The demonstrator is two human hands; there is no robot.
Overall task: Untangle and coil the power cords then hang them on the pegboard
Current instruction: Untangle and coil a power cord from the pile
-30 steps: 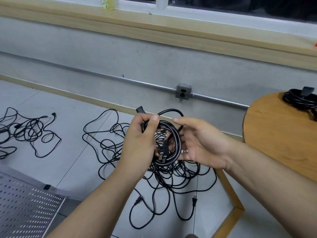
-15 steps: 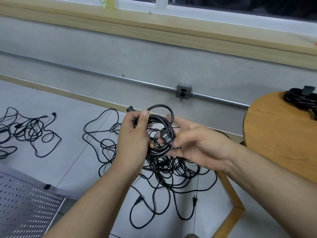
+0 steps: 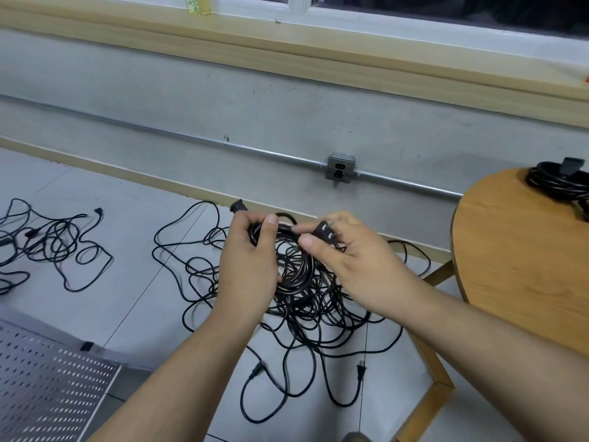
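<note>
Left hand (image 3: 247,266) grips round black coil (image 3: 300,280); right hand (image 3: 360,263) pinches pronged plug (image 3: 325,232).

Round wooden table (image 3: 522,266), wall outlet (image 3: 340,169), metal conduit (image 3: 280,155), tiled floor (image 3: 127,282)

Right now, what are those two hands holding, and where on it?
The left hand grips a coiled black cord around its bundled loops, thumb on top. The right hand pinches a pronged plug by its body.
</note>
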